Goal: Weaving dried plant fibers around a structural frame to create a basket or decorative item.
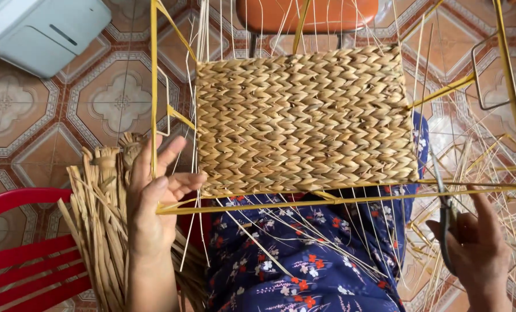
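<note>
A yellow metal frame [154, 86] rests over my lap, with a tan woven straw panel [304, 121] filling its middle. My left hand [154, 202] grips the frame's lower left corner, fingers curled around the bar. At the lower right, my right hand [480, 248] holds a pair of grey scissors [444, 219] that points up toward the frame's bottom bar. Thin pale strands [252, 237] hang loose from the panel's lower edge over my blue floral clothing [304, 260].
A bundle of dried straw strips [99, 225] lies at my left on a red slatted chair [27, 260]. An orange seat [307, 13] stands beyond the frame. A white box [41, 32] sits top left on patterned floor tiles [116, 98]. More frames and strands [500, 173] lie right.
</note>
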